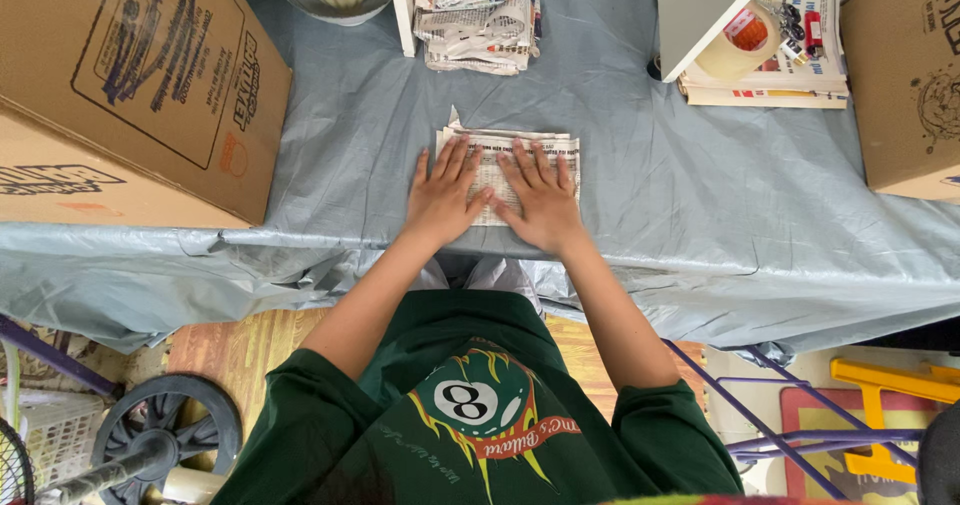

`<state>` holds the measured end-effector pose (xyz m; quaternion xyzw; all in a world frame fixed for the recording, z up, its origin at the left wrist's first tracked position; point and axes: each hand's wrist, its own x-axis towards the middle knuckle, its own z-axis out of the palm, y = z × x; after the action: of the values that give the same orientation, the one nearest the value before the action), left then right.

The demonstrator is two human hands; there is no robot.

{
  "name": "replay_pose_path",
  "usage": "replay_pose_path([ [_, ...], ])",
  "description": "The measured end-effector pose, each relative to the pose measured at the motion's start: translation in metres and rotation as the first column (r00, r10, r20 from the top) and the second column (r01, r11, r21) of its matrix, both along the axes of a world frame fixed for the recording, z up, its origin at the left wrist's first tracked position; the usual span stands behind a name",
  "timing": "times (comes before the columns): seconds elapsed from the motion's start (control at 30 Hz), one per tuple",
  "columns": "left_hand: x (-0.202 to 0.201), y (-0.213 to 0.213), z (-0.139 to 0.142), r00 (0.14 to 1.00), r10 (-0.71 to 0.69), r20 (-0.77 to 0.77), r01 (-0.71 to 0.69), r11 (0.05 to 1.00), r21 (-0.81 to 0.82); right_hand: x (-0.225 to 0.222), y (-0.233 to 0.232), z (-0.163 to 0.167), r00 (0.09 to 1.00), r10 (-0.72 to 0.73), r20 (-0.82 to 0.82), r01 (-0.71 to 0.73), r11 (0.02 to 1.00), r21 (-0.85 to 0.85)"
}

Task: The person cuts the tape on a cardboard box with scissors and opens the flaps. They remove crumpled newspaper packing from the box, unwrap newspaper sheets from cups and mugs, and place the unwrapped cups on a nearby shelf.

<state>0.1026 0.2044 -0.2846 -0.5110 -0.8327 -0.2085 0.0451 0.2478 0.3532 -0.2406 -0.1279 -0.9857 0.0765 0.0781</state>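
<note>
Both hands flat, fingers spread, pressing the folded grey-white newspaper sheet [508,170] at the near middle of the grey plastic-covered worktop [690,215]: left hand [441,197], right hand [541,199], thumbs nearly touching. Brown cardboard box [130,85] far left.

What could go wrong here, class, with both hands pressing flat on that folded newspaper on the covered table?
1. The blue-grey plastic cover looks slick and wrinkled, so the folded newspaper might slide under the left hand and right hand.
2. The paper lies near the table's front edge, so a push toward the body could tip it off.
</note>
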Motion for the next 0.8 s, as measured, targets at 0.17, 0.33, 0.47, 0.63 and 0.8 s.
replay_pose_path([
  [0.17, -0.001, -0.003, -0.013, 0.997, 0.058, -0.045, -0.056, 0.998, 0.032, -0.003, 0.018, -0.016, 0.998, -0.057, -0.03, 0.053, 0.993, -0.108],
  [0.33, 0.002, -0.008, -0.025, 0.989, 0.137, -0.058, -0.135, 0.99, 0.038, -0.008, 0.018, -0.01, 0.99, -0.071, -0.121, 0.054, 0.989, -0.136],
  [0.47, 0.005, -0.006, -0.01, 0.984, 0.172, -0.039, -0.17, 0.985, 0.039, 0.001, 0.0, 0.015, 0.942, 0.218, -0.254, -0.235, 0.971, -0.04],
  [0.63, -0.031, 0.025, 0.062, 0.998, 0.018, 0.062, -0.035, 0.958, 0.285, 0.004, -0.013, 0.032, 0.925, 0.339, -0.17, -0.357, 0.93, -0.088],
  [0.8, -0.093, 0.088, 0.145, 0.979, 0.061, -0.194, 0.032, 0.895, 0.444, 0.006, -0.013, 0.043, 0.959, 0.268, -0.096, -0.276, 0.957, -0.085],
])
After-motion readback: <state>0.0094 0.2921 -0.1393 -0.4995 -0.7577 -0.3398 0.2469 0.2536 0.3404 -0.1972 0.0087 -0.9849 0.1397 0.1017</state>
